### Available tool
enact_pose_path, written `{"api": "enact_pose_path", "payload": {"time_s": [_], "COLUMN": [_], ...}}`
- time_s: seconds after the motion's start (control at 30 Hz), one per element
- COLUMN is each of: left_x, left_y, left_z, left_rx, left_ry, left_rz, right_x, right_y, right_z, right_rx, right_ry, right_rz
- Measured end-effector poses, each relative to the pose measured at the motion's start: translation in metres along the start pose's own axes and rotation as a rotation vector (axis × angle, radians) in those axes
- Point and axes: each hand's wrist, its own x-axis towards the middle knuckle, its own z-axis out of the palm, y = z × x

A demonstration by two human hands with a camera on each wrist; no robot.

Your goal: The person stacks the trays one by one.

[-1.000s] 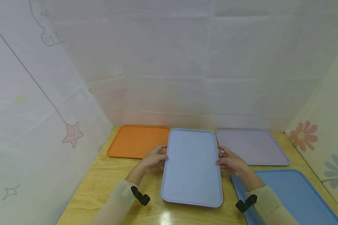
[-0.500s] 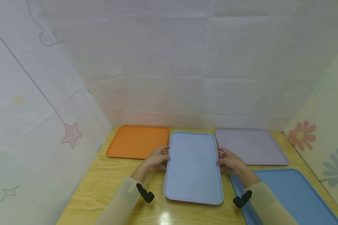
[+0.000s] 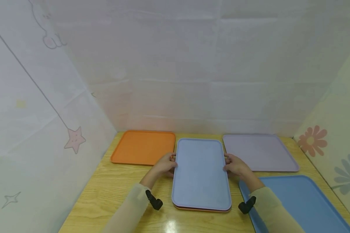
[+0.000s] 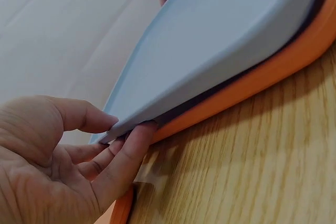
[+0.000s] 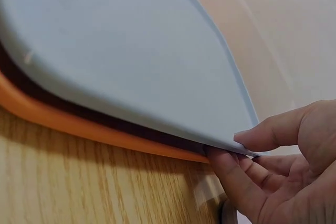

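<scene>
- Your pale blue tray is lower than a second ago, over an orange tray; whether they touch, you cannot tell.
- Your left hand and right hand pinch its opposite long rims.
- It is mid-table, far end near the far edge.

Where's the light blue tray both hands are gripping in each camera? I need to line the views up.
Head: light blue tray in the lower half, just right of centre, between left hand and right hand.
Left wrist: upper right, cut by the top edge.
Right wrist: upper left, cut by the top and left edges.
Shared landmark: the orange rim beneath it.
</scene>
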Motion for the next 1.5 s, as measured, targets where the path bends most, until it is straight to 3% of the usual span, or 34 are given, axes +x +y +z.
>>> {"api": "enact_pose_path", "payload": {"time_s": [0.23, 0.43, 0.67, 0.8, 1.03, 1.13, 1.33, 1.5], "left_x": [0.000, -0.002, -0.006, -0.006, -0.011, -0.016, -0.021, -0.021], "left_y": [-0.001, 0.001, 0.004, 0.002, -0.003, -0.003, -0.007, -0.012], "left_z": [0.000, 0.003, 0.006, 0.006, 0.005, 0.004, 0.006, 0.004], "left_rx": [0.067, 0.132, 0.279, 0.344, 0.273, 0.230, 0.050, 0.015], "left_ry": [-0.012, 0.018, 0.057, 0.053, -0.019, -0.038, -0.088, -0.100], "left_rz": [0.003, -0.006, 0.026, 0.044, 0.025, -0.004, -0.072, -0.069], "right_x": [-0.001, -0.001, 0.000, 0.000, -0.006, -0.011, -0.028, -0.043], "right_y": [-0.001, -0.002, 0.002, 0.004, 0.006, 0.009, 0.011, 0.014], "right_z": [-0.003, -0.004, -0.001, -0.001, -0.004, -0.008, -0.021, -0.039], "right_rx": [-0.101, -0.196, -0.352, -0.365, -0.390, -0.343, -0.219, -0.218], "right_ry": [0.048, 0.068, 0.092, 0.101, 0.091, 0.090, 0.064, 0.059], "right_rz": [0.015, 0.014, -0.031, -0.032, -0.036, -0.025, -0.030, -0.037]}}
